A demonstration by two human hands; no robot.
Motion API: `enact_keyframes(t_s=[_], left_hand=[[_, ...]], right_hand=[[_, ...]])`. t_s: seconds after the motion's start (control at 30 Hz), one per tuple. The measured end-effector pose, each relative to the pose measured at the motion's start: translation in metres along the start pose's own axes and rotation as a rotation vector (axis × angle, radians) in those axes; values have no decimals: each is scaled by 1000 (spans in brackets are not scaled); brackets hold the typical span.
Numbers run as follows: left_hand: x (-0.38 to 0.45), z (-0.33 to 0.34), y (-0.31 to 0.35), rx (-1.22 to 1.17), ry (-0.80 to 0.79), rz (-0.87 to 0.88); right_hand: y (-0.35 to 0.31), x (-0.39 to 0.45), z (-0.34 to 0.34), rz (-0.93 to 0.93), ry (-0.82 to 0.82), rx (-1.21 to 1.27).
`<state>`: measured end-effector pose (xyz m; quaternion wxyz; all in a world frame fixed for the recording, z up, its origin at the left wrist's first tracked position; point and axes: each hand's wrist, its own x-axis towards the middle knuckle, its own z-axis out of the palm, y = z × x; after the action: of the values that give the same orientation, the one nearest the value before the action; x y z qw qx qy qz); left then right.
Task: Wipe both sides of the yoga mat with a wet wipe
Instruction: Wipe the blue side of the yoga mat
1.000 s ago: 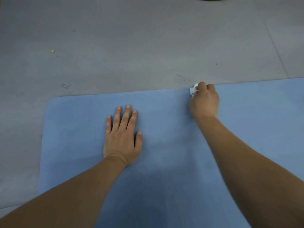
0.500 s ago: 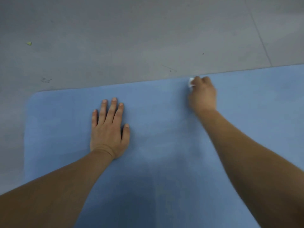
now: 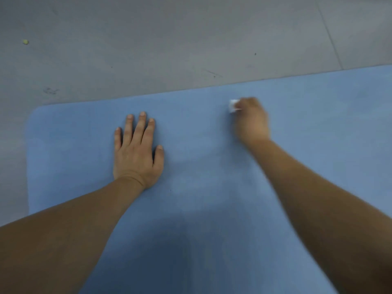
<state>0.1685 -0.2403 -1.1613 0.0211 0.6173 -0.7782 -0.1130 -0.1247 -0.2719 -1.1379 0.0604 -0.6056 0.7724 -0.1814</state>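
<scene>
Right hand (image 3: 251,122), blurred, seemingly fisted around wet wipe (image 3: 233,105) on yoga mat (image 3: 201,166).

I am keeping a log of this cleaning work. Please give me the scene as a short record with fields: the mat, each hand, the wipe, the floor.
mat: blue yoga mat, lying flat on the floor, rounded corner at far left
left hand: left hand flat on the mat, palm down, fingers spread
right hand: right hand closed around the wipe, blurred
wipe: white wet wipe, bunched, on the mat near its far edge
floor: grey floor, small yellowish speck at far left
</scene>
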Motion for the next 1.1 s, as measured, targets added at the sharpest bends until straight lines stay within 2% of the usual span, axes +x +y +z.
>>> enact_keyframes(t_s=[0.07, 0.17, 0.23, 0.3, 0.4, 0.47, 0.5, 0.57, 0.63, 0.73, 0.8, 0.87, 1.0, 1.1], left_hand=[[0, 0, 0, 0, -3, 0], [-1, -1, -1, 13, -12, 16], [-3, -2, -1, 37, -7, 87], [-3, -2, -2, 45, -5, 191], [-2, -1, -4, 29, 2, 295], [-2, -1, -4, 2, 2, 315], [-2, -1, -4, -12, 8, 313], [-1, -1, -4, -21, 12, 304], [0, -2, -3, -9, -2, 296], [0, -3, -2, 55, -41, 276], [-1, -6, 3, 75, -82, 254], [-1, -9, 7, 106, -111, 235], [3, -18, 15, 208, -244, 192], [-1, -27, 36, 264, -307, 174]], right_hand=[[59, -5, -31, 124, -10, -100], [57, -11, -32, 197, -4, -99], [18, -19, -9, 135, -21, -10], [-32, -35, 15, -19, -25, 121], [-95, -72, 34, -245, -156, 239], [-108, -80, 29, -300, -284, 246], [-100, -78, 24, -303, -295, 228], [-59, -72, 11, -230, -192, 168], [7, -70, -15, -45, -88, 69], [87, -76, -57, 168, -68, -82], [87, -77, -59, 267, -75, -104], [49, -88, -40, 184, -92, -10], [-49, -134, 2, -97, -192, 133], [-60, -141, -5, -166, -247, 72]])
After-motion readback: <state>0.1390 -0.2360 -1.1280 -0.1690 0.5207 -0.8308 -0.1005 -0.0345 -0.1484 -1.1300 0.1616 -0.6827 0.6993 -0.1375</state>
